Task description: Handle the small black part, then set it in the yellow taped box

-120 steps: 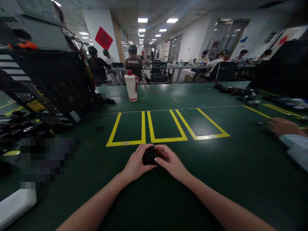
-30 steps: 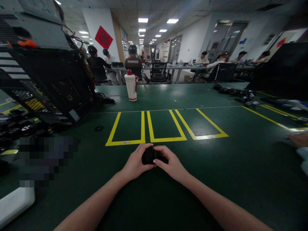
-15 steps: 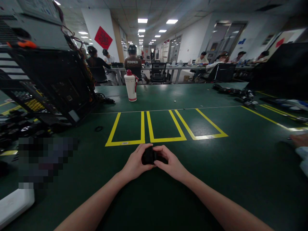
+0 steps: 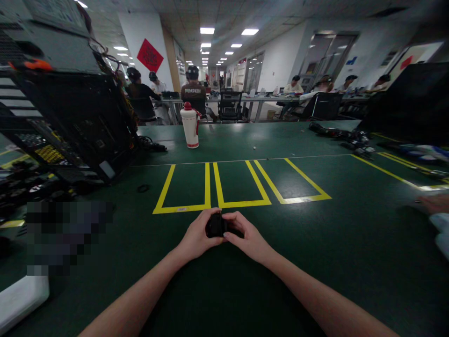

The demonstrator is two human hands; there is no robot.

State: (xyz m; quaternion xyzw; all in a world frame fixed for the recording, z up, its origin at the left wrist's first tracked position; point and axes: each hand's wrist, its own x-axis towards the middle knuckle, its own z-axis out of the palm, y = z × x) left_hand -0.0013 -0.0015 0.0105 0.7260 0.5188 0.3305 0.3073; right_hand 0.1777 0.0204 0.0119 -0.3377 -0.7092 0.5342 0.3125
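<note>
A small black object (image 4: 215, 226), roundish and dark, is held between my two hands just in front of the yellow tape frames (image 4: 244, 204). My left hand (image 4: 198, 236) wraps round its left side, thumb below and fingers above. From the right, the thumb and fingertips of my right hand (image 4: 247, 236) pinch its edge. Most of the object is covered by the fingers, and its kind cannot be made out. Both forearms reach in over the green table (image 4: 224, 290).
A white bottle with a red cap (image 4: 190, 126) stands beyond the tape. Left are an open computer case (image 4: 87, 126), a black ring (image 4: 143, 188) and a white object (image 4: 24, 299). Black gear (image 4: 345, 135) lies at right, near another person's hand (image 4: 433, 204).
The black object and both hands are nearly where they were, with the grip the same. The object seems slightly turned, its right edge less visible. The view has shifted very slightly.
</note>
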